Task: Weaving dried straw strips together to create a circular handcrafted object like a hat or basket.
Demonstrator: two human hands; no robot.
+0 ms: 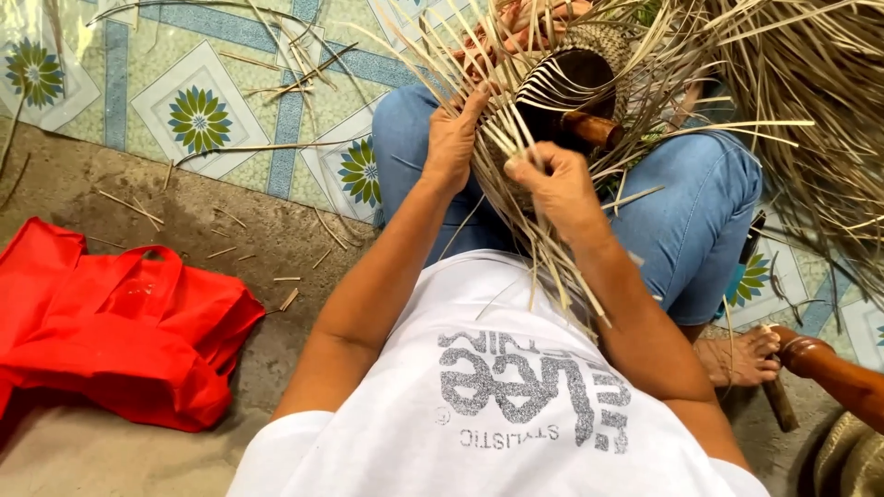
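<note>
A half-woven basket of pale straw strips [562, 83] rests on my knees over a dark rounded form with a wooden stub [589, 124]. Long loose strips fan out from it in all directions. My left hand [453, 138] presses against the left side of the weave, thumb up along the strips. My right hand [552, 179] pinches a few loose strips at the lower edge of the basket, just below the dark form. I sit cross-legged in blue jeans and a white printed shirt.
A red cloth bag [120, 327] lies on the concrete floor at left. Patterned floor covering with blue-green flowers [198, 120] spreads beyond my knees, littered with straw scraps. A large heap of straw [810, 120] fills the right. My bare foot [737, 354] and a wooden piece [829, 368] sit lower right.
</note>
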